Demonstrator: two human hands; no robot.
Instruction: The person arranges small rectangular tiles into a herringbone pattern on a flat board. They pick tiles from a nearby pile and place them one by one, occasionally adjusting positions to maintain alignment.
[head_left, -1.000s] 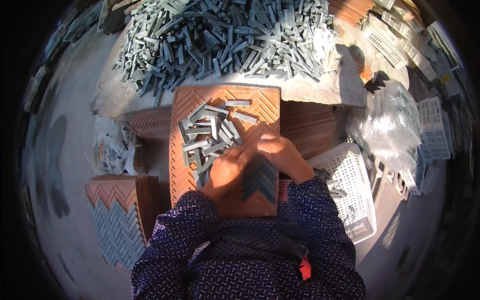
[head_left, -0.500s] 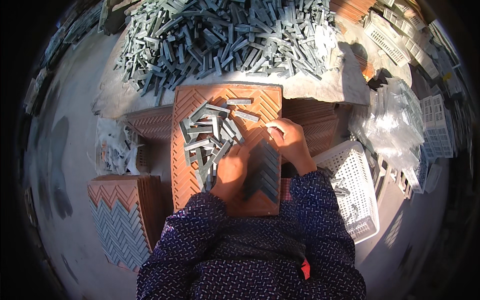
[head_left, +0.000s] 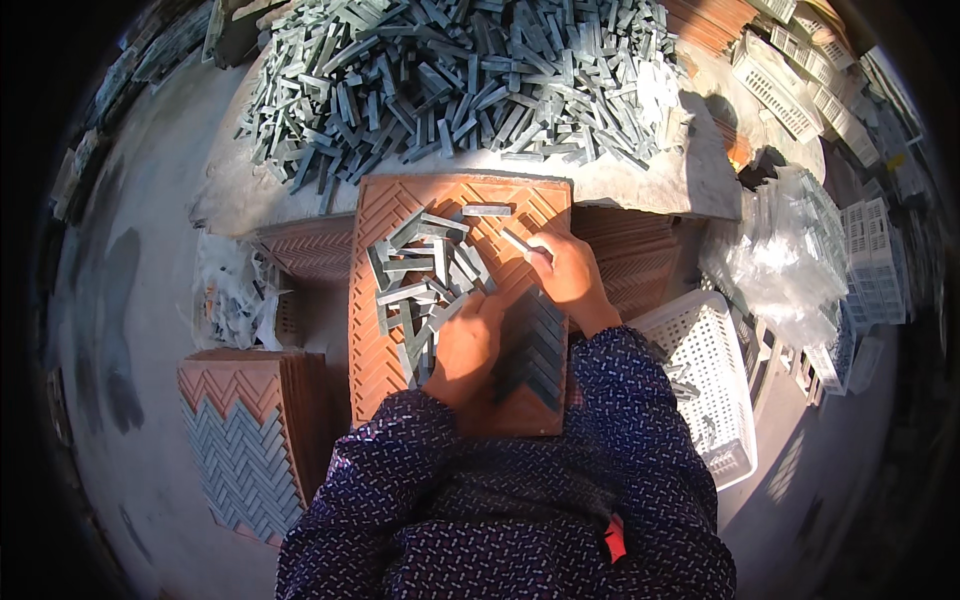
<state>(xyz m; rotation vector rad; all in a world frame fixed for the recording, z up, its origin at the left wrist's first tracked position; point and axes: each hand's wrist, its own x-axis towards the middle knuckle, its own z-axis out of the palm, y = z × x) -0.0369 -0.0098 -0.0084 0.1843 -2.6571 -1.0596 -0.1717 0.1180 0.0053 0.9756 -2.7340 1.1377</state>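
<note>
While the right hand (head_left: pixel 568 272) pinches a grey strip (head_left: pixel 514 240) just above frame centre, the left hand (head_left: pixel 468 345) rests curled beside the loose strips (head_left: pixel 408 265), its grip impossible to tell. Beneath both, the grooved terracotta board (head_left: pixel 378 375) lies mid-frame.

The heap of grey strip tiles (head_left: pixel 440 95) runs past the top edge. The left grip (head_left: pixel 468 345) hides its own fingertips; whether they pinch a tile cannot be told. The right grip (head_left: pixel 568 272) covers one end of a grey strip (head_left: pixel 514 239). The right sleeve (head_left: pixel 635 400) overlaps the white perforated basket (head_left: pixel 692 325).
</note>
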